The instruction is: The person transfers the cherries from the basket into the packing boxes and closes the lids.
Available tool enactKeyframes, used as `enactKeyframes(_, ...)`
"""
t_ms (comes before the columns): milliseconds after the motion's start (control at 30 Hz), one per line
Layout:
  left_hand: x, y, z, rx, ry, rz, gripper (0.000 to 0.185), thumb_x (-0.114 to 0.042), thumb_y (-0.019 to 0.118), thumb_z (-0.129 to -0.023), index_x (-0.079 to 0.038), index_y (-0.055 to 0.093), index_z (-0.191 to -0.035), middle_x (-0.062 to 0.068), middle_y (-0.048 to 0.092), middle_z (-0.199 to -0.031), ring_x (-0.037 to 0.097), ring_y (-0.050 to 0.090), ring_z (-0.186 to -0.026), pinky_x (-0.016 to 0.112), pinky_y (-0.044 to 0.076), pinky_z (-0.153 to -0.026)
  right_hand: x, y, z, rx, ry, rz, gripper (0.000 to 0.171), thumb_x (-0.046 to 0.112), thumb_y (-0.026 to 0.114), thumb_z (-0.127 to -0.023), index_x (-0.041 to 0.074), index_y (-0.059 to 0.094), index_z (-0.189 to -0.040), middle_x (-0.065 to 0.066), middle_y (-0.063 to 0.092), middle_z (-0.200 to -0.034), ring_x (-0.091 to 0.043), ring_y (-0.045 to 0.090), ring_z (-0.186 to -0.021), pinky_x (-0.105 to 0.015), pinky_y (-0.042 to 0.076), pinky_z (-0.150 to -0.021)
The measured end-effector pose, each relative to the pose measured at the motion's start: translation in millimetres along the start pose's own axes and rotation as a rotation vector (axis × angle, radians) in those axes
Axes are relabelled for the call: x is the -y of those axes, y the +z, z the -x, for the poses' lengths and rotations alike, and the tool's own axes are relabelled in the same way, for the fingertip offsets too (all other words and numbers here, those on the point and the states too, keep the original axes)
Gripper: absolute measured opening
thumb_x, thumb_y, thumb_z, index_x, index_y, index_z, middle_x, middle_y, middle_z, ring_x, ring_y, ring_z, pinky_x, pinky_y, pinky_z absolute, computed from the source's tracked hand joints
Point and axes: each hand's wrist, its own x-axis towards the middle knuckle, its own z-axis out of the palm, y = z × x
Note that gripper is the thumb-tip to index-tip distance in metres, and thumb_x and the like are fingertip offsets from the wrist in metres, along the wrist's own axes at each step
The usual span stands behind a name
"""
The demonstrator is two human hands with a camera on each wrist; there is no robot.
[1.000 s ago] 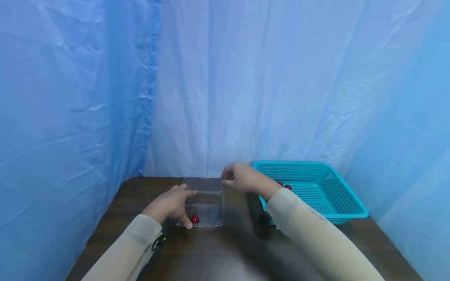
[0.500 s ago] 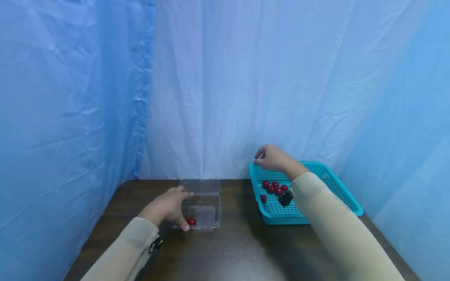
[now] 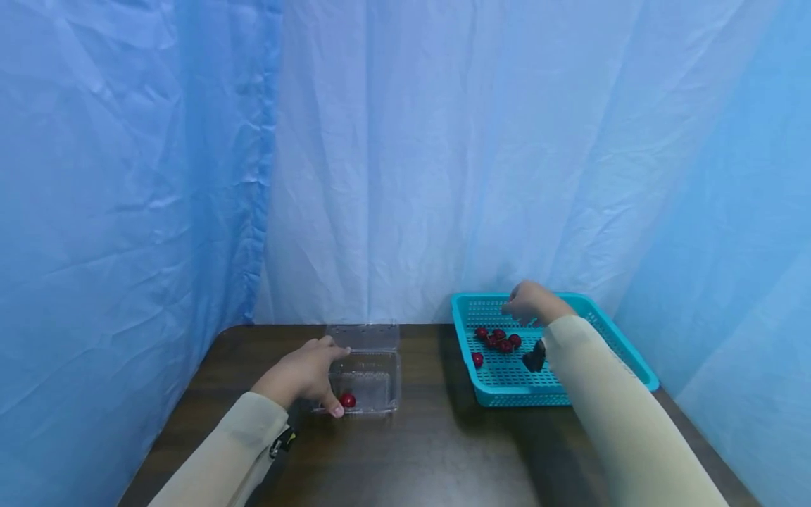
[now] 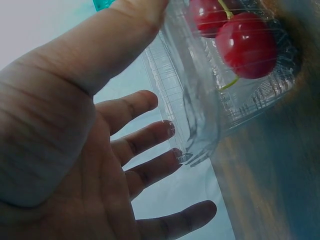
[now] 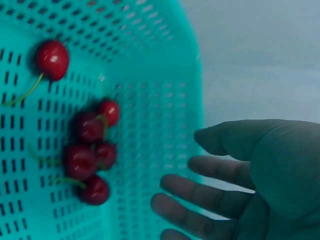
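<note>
The right hand [image 3: 536, 303] has moved further over the holey blue-green plastic basket [image 3: 526, 398] of shiny, round red cherries [image 5: 81, 162], fingers loose. The left hand [image 3: 305, 370], fingers spread, still touches the clear plastic box [image 3: 375, 384] with two inside.

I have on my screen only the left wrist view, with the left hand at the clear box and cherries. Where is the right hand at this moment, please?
Observer: In the head view, the right hand appears over the far part of the turquoise basket.

Operator: Thank you. Is it holding something?

Observer: I see nothing held. In the right wrist view its fingers are loosely extended.

Operator: I understand. And what is lying inside this basket?

Observer: Six cherries by my count, five close together and one apart.
</note>
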Motion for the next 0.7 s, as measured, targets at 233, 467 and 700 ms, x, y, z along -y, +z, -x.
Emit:
enactKeyframes(233, -2.2, -4.1, 2.8, 0.003, 0.002, -0.016, 0.121, -0.042, 0.114, -0.061, -0.022, 0.059, -0.167, 0.017, 0.051, -0.172, 0.045, 0.051, -0.156, 0.073, 0.055, -0.117, -24, 14, -10, 0.056, 0.064, 0.046, 0.036, 0.025, 0.072, -0.111, -0.006, 0.077, -0.128, -0.028, 0.079, -0.126, -0.039, 0.081, -0.105, -0.049, 0.07, -0.085)
enactKeyframes(467, -1.3, -4.5, 2.7, 0.004, -0.002, -0.02, 0.121, -0.042, 0.114, -0.06, -0.023, 0.06, -0.167, 0.016, 0.053, -0.169, 0.043, 0.053, -0.152, 0.073, 0.056, -0.116, -33, 21, -16, 0.065, 0.083, -0.001, 0.039, 0.023, 0.073, -0.11, -0.008, 0.075, -0.133, -0.029, 0.076, -0.13, -0.041, 0.08, -0.109, -0.047, 0.071, -0.084)
enactKeyframes(700, -2.4, -1.3, 2.1, 0.0, -0.008, -0.003, 0.12, -0.041, 0.114, -0.062, -0.024, 0.059, -0.167, 0.019, 0.046, -0.177, 0.049, 0.046, -0.161, 0.076, 0.053, -0.118, -38, 31, -19, 0.069, 0.084, -0.038, 0.038, 0.019, 0.072, -0.111, -0.009, 0.073, -0.137, -0.032, 0.069, -0.144, -0.039, 0.079, -0.107, -0.045, 0.072, -0.082)
